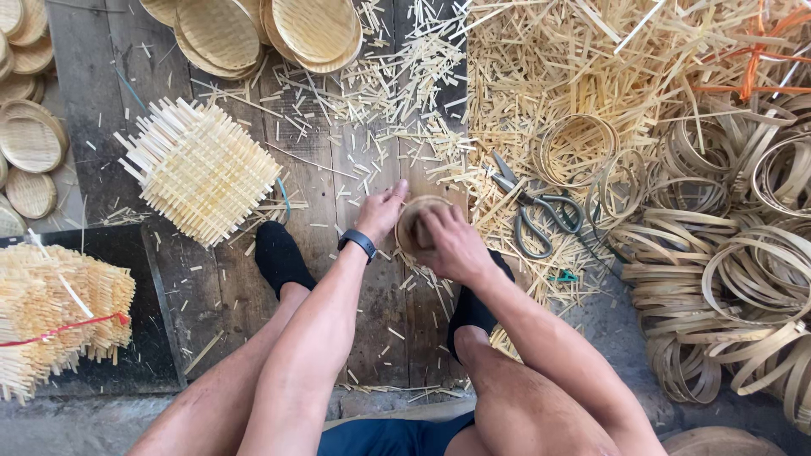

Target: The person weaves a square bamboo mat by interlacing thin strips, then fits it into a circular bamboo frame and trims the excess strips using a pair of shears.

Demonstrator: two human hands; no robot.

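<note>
Scissors [534, 215] lie just right of the hands among bamboo offcuts [541, 93], with hoops [743, 279] piled further right and a woven mat stack [198, 169] to the left. Bare planks [380, 312] between the feet leave open room. Both hands press on a small round tray [416, 226] on the planks: left hand [382, 211] at its rim, fingers extended; right hand [452, 243] curled over it.

Open wooden floor [355, 279] lay bare between the feet, only scattered slivers there. Blocked to the left by a stack of woven mats [200, 169]. Blocked close on the right by scissors [532, 211] atop a heap of bamboo offcuts [549, 76]. Further right, walled off by piled bamboo rings [726, 253]. Ahead, hemmed in by finished trays [270, 29]. Lower left, crowded by a tied strip bundle [51, 312].
</note>
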